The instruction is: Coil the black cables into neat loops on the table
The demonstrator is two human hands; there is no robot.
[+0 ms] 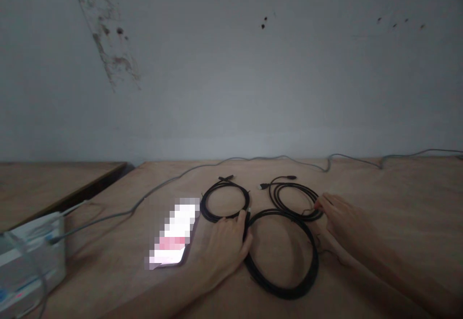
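Note:
Three coiled black cables lie on the wooden table. The largest coil (315,261) is nearest to me, with my left hand (227,242) closed around its left side by a plug. Behind that hand sits the upper left coil (207,209), its two connector ends crossed at the back. My right hand (334,213) pinches the right edge of the upper right coil (280,203), where a thin tie shows. That coil's plug and other connector point left and back. Another thin tie sticks out from the largest coil's right side.
A phone with a lit, pixelated screen (177,234) lies left of my left hand. At the far left is a white box (54,251) with a grey cable (159,187) running from it along the back of the table (398,203). A wall stands behind.

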